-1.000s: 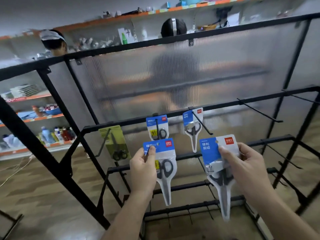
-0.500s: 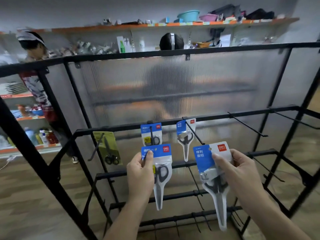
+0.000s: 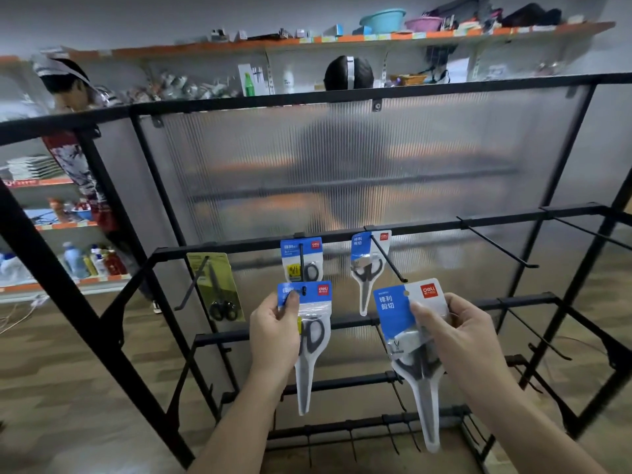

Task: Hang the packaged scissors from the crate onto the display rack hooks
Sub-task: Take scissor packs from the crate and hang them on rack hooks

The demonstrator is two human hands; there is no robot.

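Note:
My left hand [image 3: 275,333] pinches the blue header of a small scissors pack [image 3: 309,340], whose hang hole sits at the tip of a black hook [image 3: 301,261]. On that hook hangs another small pack [image 3: 302,260]. My right hand [image 3: 455,335] grips a larger scissors pack [image 3: 412,350] just below the tip of the neighbouring hook [image 3: 390,260], which carries one larger pack [image 3: 367,268]. A yellow-green pack [image 3: 219,285] hangs on a hook to the left. The crate is out of view.
The black rack [image 3: 342,97] has a ribbed translucent back panel [image 3: 342,165] and bare hooks [image 3: 496,244] to the right and on lower rails [image 3: 342,381]. Two people [image 3: 68,83] stand behind it, in front of stocked shelves [image 3: 342,39]. Wood floor lies below.
The view has tilted upward. My left hand has brought the small pack up to the hook's tip. The right hand and its pack have stayed below the neighbouring hook.

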